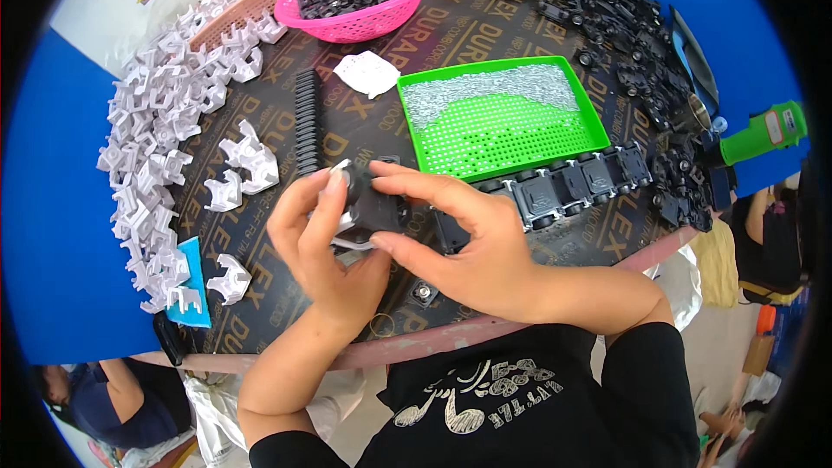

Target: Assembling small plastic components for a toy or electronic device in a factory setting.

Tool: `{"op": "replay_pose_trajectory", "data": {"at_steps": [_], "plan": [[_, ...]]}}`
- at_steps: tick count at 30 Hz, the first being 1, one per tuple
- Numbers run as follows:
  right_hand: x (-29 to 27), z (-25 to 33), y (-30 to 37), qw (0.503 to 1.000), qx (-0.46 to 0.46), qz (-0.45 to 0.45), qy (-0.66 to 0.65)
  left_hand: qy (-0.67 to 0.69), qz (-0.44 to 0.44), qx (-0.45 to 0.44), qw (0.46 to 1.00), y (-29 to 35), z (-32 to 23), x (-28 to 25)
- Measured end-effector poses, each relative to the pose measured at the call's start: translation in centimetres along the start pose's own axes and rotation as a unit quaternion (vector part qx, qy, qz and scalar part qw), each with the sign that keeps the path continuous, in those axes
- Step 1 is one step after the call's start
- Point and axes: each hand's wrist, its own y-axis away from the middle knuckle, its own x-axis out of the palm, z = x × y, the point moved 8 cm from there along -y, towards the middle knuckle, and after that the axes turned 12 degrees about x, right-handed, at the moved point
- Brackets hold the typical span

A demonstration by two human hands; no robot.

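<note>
Black part (379, 210) held two-handed

The left hand (325, 247) and right hand (485, 247) grasp it from opposite sides, above the tabletop (277, 316) near the front edge. The step looks like fitting or checking; the next move seems to call for steady fingertip pressure. Its pale edge (354, 244) faces the front edge; fingers hide its ends, so its long axis cannot be told.

Part (373, 211) between left hand (322, 264) and right hand (484, 247), tray (503, 133) behind on table (355, 126).
</note>
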Motion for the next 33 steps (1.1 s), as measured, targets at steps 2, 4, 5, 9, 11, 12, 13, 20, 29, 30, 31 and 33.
{"op": "replay_pose_trajectory", "data": {"at_steps": [2, 4, 5, 9, 11, 12, 13, 20, 29, 30, 31, 33], "plan": [[-0.3, -0.2, 0.1, 1.0, 0.007, -0.005, -0.027, -0.026, 0.001, 0.034, 0.999, -0.4, -0.8, 0.0], [-0.5, -0.1, 0.3, 0.998, -0.015, -0.016, -0.053, -0.029, 0.008, 0.04, 0.999, -0.3, -0.8, -0.2], [-0.4, 0.2, 0.6, 0.998, -0.02, -0.021, -0.058, -0.025, 0.009, 0.042, 0.999, -0.2, -1.0, -0.6], [0.1, 1.1, 1.5, 0.992, -0.108, -0.051, -0.034, -0.047, 0.007, 0.06, 0.997, 0.2, -1.4, -1.7], [0.3, 1.2, 1.7, 0.99, -0.121, -0.063, -0.034, -0.048, -0.007, 0.065, 0.997, 0.4, -1.3, -2.0], [0.4, 1.3, 1.8, 0.99, -0.124, -0.062, -0.036, -0.045, -0.014, 0.07, 0.996, 0.4, -1.5, -2.1], [0.4, 1.3, 1.9, 0.989, -0.128, -0.063, -0.039, -0.041, -0.015, 0.072, 0.996, 0.4, -1.5, -2.0], [0.1, 1.3, 1.3, 0.989, -0.142, -0.023, -0.029, -0.062, -0.017, 0.104, 0.993, 0.2, -2.1, -1.9], [-1.9, 1.6, 0.2, 0.981, 0.06, 0.167, -0.078, -0.025, 0.062, 0.13, 0.989, 0.4, -3.4, -0.2], [-3.0, 1.7, 0.7, 0.991, 0.021, 0.131, -0.026, 0.024, 0.057, 0.114, 0.992, 0.2, -3.5, 0.6], [-3.9, 2.0, 1.2, 0.994, -0.021, 0.101, 0.025, 0.066, 0.053, 0.096, 0.992, 0.0, -3.5, 1.3], [-8.7, 2.2, 2.0, 0.998, -0.023, -0.022, 0.049, 0.139, 0.098, 0.061, 0.984, -0.2, -3.5, 2.3]]}}
